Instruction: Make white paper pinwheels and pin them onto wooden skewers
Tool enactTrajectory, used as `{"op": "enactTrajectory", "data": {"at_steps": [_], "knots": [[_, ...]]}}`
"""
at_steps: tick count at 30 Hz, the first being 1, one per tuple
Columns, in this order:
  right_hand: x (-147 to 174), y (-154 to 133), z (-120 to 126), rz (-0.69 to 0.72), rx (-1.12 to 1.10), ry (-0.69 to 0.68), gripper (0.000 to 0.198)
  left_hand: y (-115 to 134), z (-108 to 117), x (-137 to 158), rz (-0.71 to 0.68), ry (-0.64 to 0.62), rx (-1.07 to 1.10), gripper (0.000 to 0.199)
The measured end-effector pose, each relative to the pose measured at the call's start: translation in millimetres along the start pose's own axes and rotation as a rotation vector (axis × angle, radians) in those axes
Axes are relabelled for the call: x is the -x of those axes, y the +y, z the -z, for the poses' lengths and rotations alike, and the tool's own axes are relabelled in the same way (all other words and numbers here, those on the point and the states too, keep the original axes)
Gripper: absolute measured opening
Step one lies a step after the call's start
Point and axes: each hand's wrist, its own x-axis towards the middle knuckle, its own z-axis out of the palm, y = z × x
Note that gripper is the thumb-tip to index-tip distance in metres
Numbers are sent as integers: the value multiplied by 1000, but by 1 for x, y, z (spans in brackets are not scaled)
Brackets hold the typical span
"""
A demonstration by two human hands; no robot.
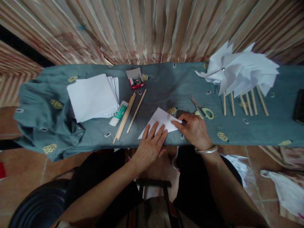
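A white sheet of paper (161, 116), folded into a triangle, lies at the front edge of the cloth-covered table. My left hand (152, 144) rests on its lower edge with the fingers stretched out flat. With thumb and fingers, my right hand (196, 129) pinches the paper's right corner; a silver bangle is on that wrist. Just beyond the right hand lie scissors (201, 109) with pale green handles, blades apart. Left of the paper are several thin wooden sticks (125, 117) and a green-and-white glue stick (118, 113).
A stack of white paper (92, 96) sits on the left of the table (166, 84). Behind the sticks stands an opened small red box (137, 83) of metal pins. Several white paper pinwheels (247, 68) on sticks overlap at the right. A dark object (299, 106) lies at the right edge.
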Motion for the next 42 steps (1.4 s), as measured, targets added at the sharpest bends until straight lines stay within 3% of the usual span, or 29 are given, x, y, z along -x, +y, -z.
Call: {"op": "enactTrajectory", "data": {"at_steps": [9, 42], "knots": [[14, 1, -4, 58, 69, 46, 41, 1, -7, 1, 6, 22, -47, 61], [4, 3, -15, 50, 103, 77, 24, 2, -2, -2, 23, -23, -121, 71]]}}
